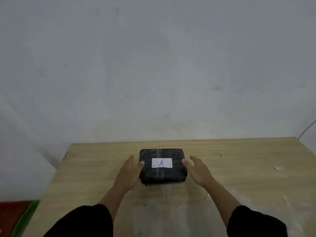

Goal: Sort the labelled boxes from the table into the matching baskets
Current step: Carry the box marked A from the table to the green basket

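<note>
Only both hands, left and right, spread flat against black box sides, bare table around

— What's holding everything up?

— A light wooden table, pushed against a pale wall, with the grain running across it. Its near part is scuffed with whitish smears.

— And what lies on it?

— One black box wrapped in shiny tape, flat on the wood near the middle of the far half, with a white label marked "A" facing up.

— Anything else on the surface?

— A small pale scrap well off to the right of the box.
</note>
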